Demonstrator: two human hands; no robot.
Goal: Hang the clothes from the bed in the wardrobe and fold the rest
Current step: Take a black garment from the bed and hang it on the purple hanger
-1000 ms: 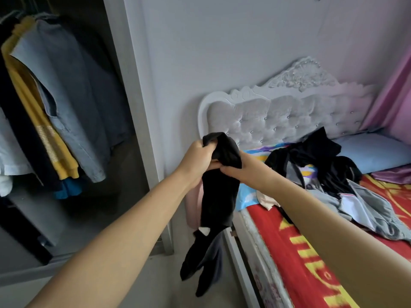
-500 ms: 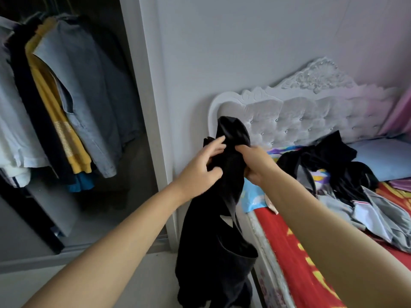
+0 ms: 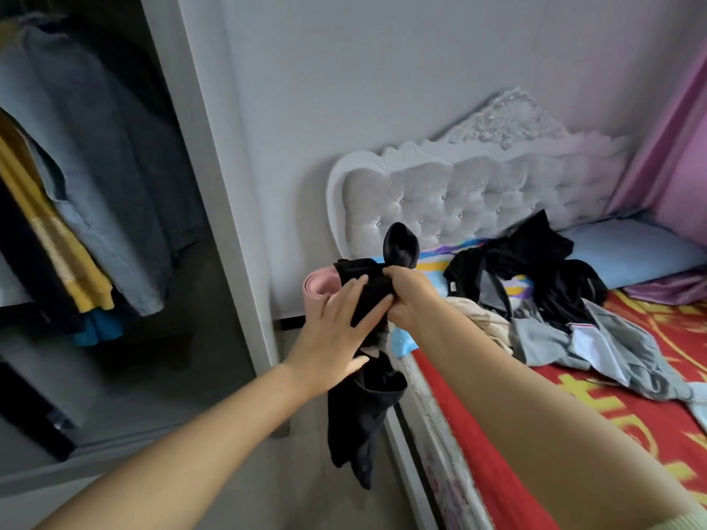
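2 hands hold a black garment (image 3: 367,407): right hand (image 3: 407,296) grips it, left hand (image 3: 336,330) fingers apparently flat against it.

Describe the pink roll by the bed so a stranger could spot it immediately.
Start at the white tufted headboard and go to its left end. There, low against the wall, stands the pink roll, partly behind the left hand and the black garment. It is the only rolled, pale pink thing there.
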